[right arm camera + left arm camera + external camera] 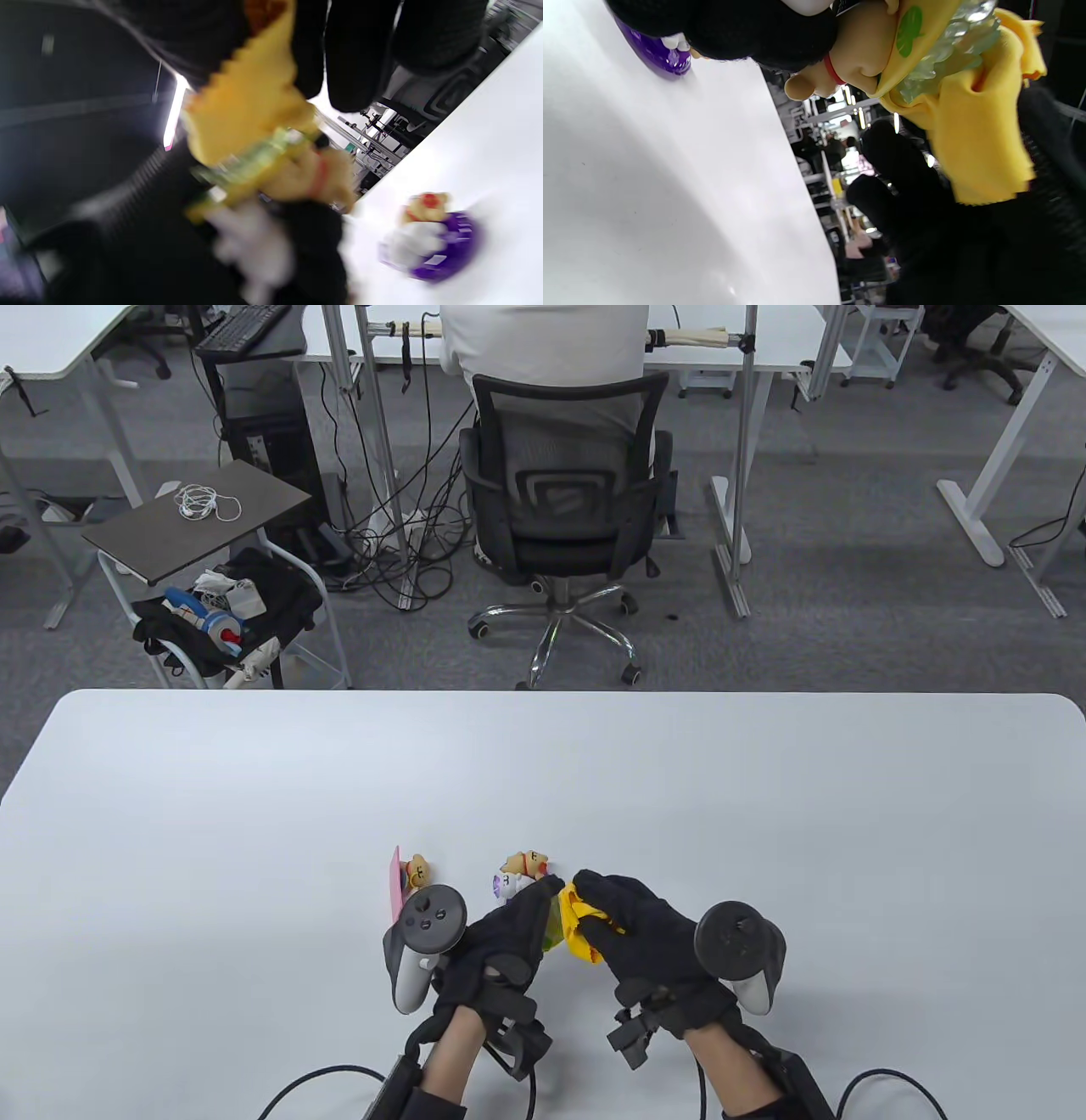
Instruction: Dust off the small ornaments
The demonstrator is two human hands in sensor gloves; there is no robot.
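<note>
My left hand (pixel 530 912) grips a small tan figure with a red collar and a clear greenish base (pixel 552 927), lifted off the white table (pixel 254 814); it shows close up in the left wrist view (pixel 857 55) and blurred in the right wrist view (pixel 305 176). My right hand (pixel 604 903) pinches a yellow cloth (pixel 584 931) and holds it against that base (pixel 984 127) (pixel 250 97). Behind the hands stand a white figure on a purple base (pixel 506 886) (pixel 432 248), a tan bear figure (pixel 526 864) and another bear beside a pink card (pixel 416 871).
The three standing ornaments form a row just beyond my fingertips. Past the table's far edge are an office chair (pixel 560 500) with a seated person and a small trolley (pixel 212 585) at the left.
</note>
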